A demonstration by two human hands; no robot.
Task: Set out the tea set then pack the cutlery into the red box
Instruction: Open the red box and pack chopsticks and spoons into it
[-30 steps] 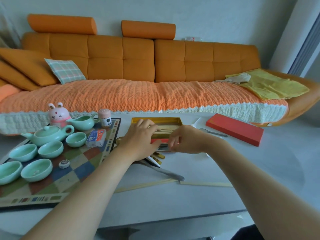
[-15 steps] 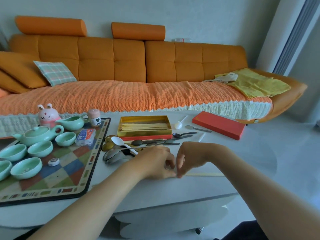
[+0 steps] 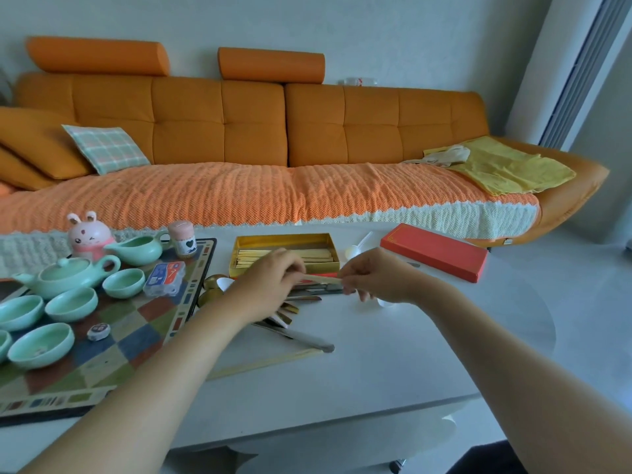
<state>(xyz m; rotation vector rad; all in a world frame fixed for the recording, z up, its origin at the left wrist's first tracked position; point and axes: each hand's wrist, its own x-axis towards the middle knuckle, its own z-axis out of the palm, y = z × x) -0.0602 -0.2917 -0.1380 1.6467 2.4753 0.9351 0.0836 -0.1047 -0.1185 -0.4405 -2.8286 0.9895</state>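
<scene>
Left grip and right grip each pinch one end of a pale chopstick — light, stiff, slippery, I judge, so I hold near the tips — with the open red box just beyond both grips.

This is a home living room. A long orange sofa with bolster headrests fills the upper half of the frame, its seat under an orange knitted throw, a plaid cushion at upper left and a yellow cloth at upper right. In the lower half stands a white coffee table bearing a celadon tea set on a chequered mat beside a pink rabbit figurine.
</scene>
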